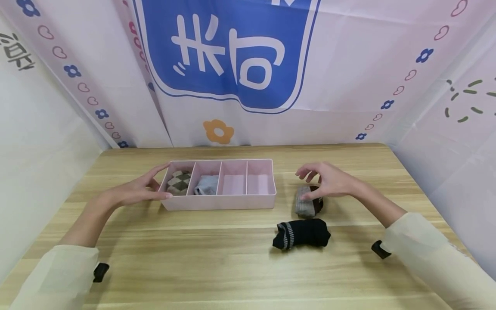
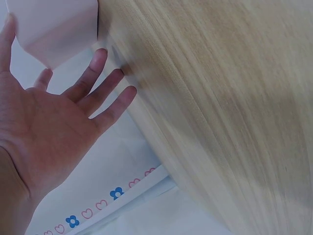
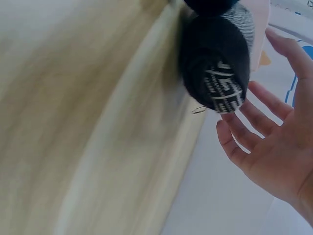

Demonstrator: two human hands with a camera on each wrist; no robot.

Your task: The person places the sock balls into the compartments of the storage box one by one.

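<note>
A pink divided storage box [image 1: 221, 203] stands on the table with its compartments in a row. My left hand [image 1: 133, 189] holds its left end, thumb along the front and index finger at the back corner; the other fingers [image 2: 105, 93] stay off it. An argyle sock roll [image 1: 179, 181] fills the leftmost compartment, a light blue sock [image 1: 207, 185] the second. My right hand [image 1: 328, 178], fingers spread and loosely bent, hovers at a grey and dark brown rolled sock [image 1: 305, 207], whose dark end bears white lettering. In front lies a black rolled sock [image 1: 308, 233] with striped trim.
The two right compartments of the box show bare bottoms. The wood table [image 1: 186, 267] reaches back to a printed cloth [image 1: 333, 86], with more cloth along the left and right sides.
</note>
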